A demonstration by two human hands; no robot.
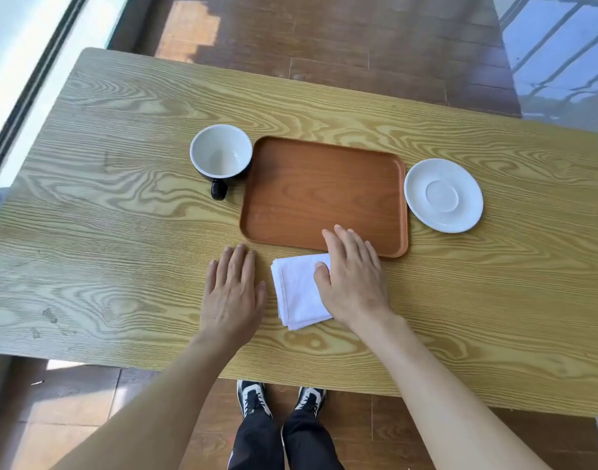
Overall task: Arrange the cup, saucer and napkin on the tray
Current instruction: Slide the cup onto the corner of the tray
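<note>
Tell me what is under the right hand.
The right hand lies flat on a folded white napkin on the wooden table, fingertips over the brown tray's near rim. The napkin's right part is hidden beneath it.

Bright daylight came from the big glass window (pixel 16 62) left of the long yellow wooden table (pixel 121 232). It left pale shiny patches on the brown wood floor (pixel 189 32) beyond the table. Shadows were soft. The table's edges bent at the picture's sides, and everything looked slightly fuzzy.
</note>
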